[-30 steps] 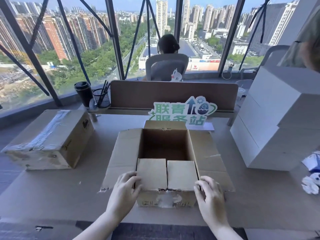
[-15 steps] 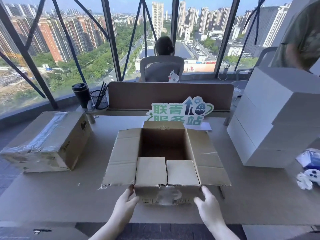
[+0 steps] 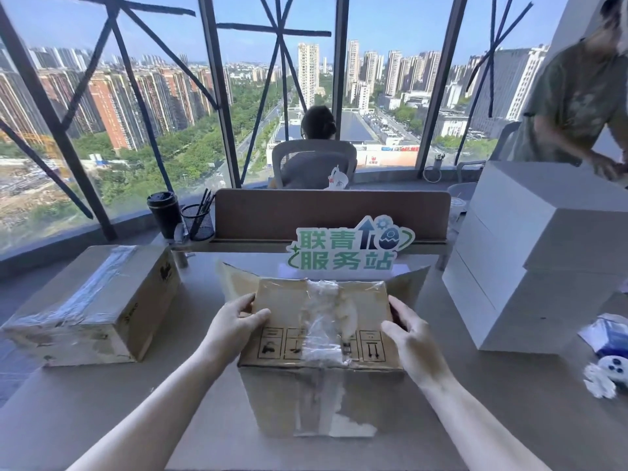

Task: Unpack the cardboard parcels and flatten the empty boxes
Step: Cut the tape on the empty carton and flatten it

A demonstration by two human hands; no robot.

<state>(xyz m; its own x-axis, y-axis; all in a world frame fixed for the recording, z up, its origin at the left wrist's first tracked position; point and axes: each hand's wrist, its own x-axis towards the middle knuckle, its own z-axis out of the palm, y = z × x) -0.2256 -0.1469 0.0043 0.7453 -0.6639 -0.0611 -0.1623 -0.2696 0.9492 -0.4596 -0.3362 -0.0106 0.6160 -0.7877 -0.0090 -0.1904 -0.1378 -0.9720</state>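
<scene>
The emptied cardboard box [image 3: 319,321] stands in the middle of the desk, tipped away from me so its taped bottom and a side with handling symbols face me. Its open flaps stick out behind it to the left and right. My left hand [image 3: 234,326] grips the box's left edge with the thumb on the near face. My right hand [image 3: 413,338] holds the right edge the same way. A second parcel [image 3: 98,300], still sealed with clear tape, lies on the desk to the left.
Stacked white boxes [image 3: 530,263] fill the right side, with a person leaning over them. A green sign [image 3: 350,248] stands behind the box against a brown divider. A black cup [image 3: 163,214] and pen holder [image 3: 198,222] sit back left. Unpacked items [image 3: 608,365] lie far right.
The box stood upright with its flaps spread and the opening up; both hands have taken its sides and tipped it over away from me. My view has risen.
</scene>
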